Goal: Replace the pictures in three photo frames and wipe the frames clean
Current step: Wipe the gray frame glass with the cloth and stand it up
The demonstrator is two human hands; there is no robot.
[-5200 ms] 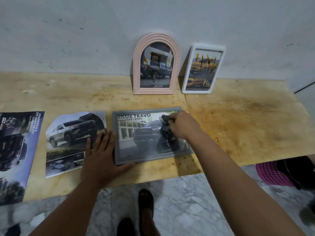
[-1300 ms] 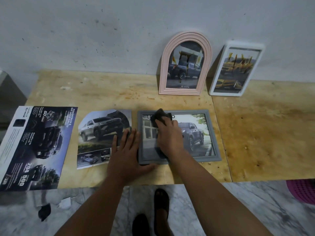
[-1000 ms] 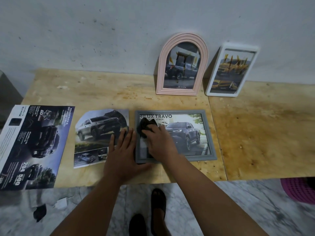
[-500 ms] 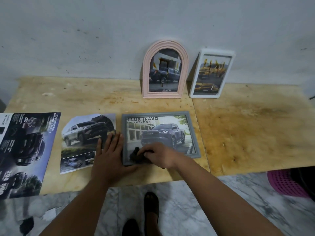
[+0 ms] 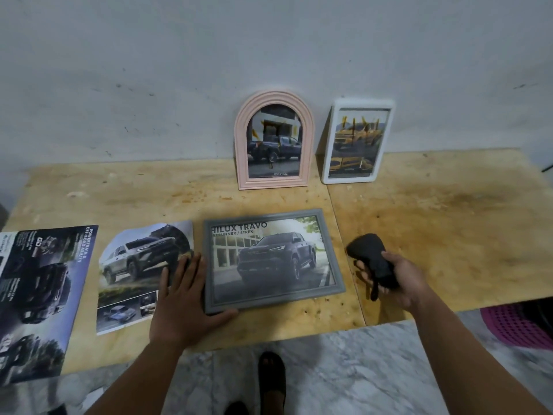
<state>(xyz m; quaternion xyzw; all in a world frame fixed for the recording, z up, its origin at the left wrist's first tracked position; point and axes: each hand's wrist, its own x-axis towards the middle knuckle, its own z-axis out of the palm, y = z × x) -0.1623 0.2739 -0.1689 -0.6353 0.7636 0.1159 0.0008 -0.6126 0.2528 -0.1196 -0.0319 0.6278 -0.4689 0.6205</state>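
Grey frame (image 5: 273, 260) flat on worktop (image 5: 449, 223), my left hand (image 5: 183, 298) flat-fingered bracing its left edge, right hand (image 5: 398, 278) fingers curled round the dark cloth (image 5: 371, 257) just beside it — I'd keep that brace, wipe corner-to-corner, light pressure.

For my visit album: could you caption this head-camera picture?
Left hand steadies a flat grey rectangular photo frame on the plywood table; right hand holds a crumpled black cloth beside it.
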